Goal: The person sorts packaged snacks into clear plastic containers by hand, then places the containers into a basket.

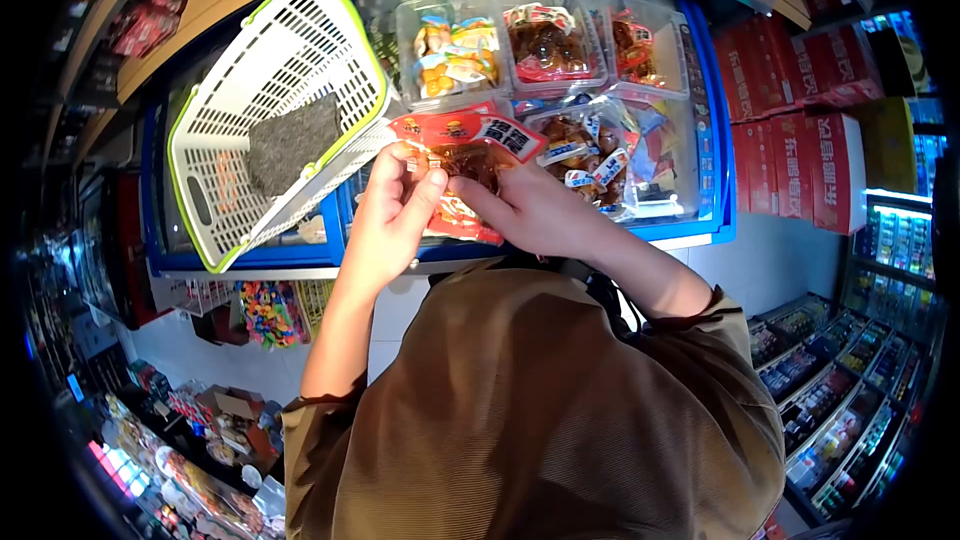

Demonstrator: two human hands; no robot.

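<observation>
Both hands grip one red and clear snack packet (463, 157) with dark brown food inside. My left hand (398, 202) pinches its left side, thumb on top. My right hand (520, 202) holds the right side, thumb pressed on the front. The packet is just above the front of a blue-framed display case. Behind it stand a clear tub of yellow and blue packets (455, 55), a tub of similar red packets (547, 40) and a smaller red packet (634, 48) in another tub. Close to my right hand lies a tub of brown wrapped snacks (582, 152).
A white basket with a green rim (345, 20) leans at the left, a dark grey block (292, 145) inside it. Red boxes (790, 165) are stacked at the right. Colourful small items (272, 312) hang below the blue case edge (710, 120). Shelves line both sides.
</observation>
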